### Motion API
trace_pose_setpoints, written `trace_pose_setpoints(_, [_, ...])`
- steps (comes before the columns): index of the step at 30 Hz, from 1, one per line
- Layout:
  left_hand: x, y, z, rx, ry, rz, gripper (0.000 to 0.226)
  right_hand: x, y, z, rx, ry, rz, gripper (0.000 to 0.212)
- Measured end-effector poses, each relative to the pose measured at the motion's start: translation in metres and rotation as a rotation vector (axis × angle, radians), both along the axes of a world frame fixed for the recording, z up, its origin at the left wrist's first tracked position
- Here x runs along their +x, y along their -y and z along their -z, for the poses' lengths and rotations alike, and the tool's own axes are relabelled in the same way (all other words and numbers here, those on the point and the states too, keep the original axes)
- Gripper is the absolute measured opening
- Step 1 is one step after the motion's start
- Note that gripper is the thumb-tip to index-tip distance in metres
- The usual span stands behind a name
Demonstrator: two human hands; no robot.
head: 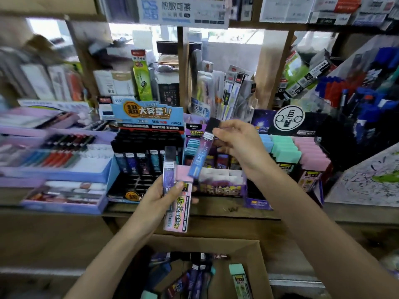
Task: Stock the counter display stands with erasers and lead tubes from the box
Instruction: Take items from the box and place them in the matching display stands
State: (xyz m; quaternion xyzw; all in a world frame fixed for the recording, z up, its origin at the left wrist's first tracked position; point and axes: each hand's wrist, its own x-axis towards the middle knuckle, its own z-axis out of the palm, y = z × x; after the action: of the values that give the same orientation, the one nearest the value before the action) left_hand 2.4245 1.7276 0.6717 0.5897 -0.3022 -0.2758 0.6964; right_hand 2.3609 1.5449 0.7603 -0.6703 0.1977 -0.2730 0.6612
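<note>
Lead tube (199,154) pinched cap-up in my right hand (237,145), just right of the blue-topped stand (146,113), angled presumably for slotting; left hand (159,197) grips two spare tubes (181,210) in front of the stand as ready stock, with the box (261,266) below the stand.

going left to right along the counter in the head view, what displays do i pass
purple cardboard pen trays, blue-topped black lead tube stand, purple cardboard eraser box, stand of blue, green and pink erasers, scribbled white test pad
</note>
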Motion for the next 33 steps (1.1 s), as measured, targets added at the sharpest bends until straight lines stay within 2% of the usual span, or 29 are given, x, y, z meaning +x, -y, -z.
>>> trace_pose_setpoints(4, [0.023,-0.040,0.006,0.034,0.010,-0.121,0.033,0.027,-0.018,-0.009,-0.070,0.104,-0.014,0.015])
trace_pose_setpoints(8, [0.041,-0.074,0.015,0.105,0.058,-0.221,0.020,0.055,-0.044,0.002,-0.347,0.034,-0.016,0.023])
trace_pose_setpoints(11, [0.048,-0.090,0.021,0.120,0.040,-0.276,0.018,0.071,-0.058,0.016,-0.463,0.003,0.011,0.024])
trace_pose_setpoints(16, [0.048,-0.098,0.024,0.061,-0.001,-0.276,0.018,0.083,-0.067,0.034,-0.472,-0.049,0.004,0.017])
trace_pose_setpoints(20, [0.046,-0.098,0.025,0.030,-0.025,-0.259,0.016,0.083,-0.070,0.038,-0.470,-0.060,-0.008,0.022])
trace_pose_setpoints(26, [0.047,-0.098,0.025,0.001,-0.033,-0.254,0.019,0.088,-0.076,0.043,-0.476,-0.122,-0.043,0.013])
trace_pose_setpoints(33, [0.046,-0.097,0.025,-0.005,-0.092,-0.235,0.035,0.097,-0.082,0.047,-0.549,-0.194,0.002,0.008])
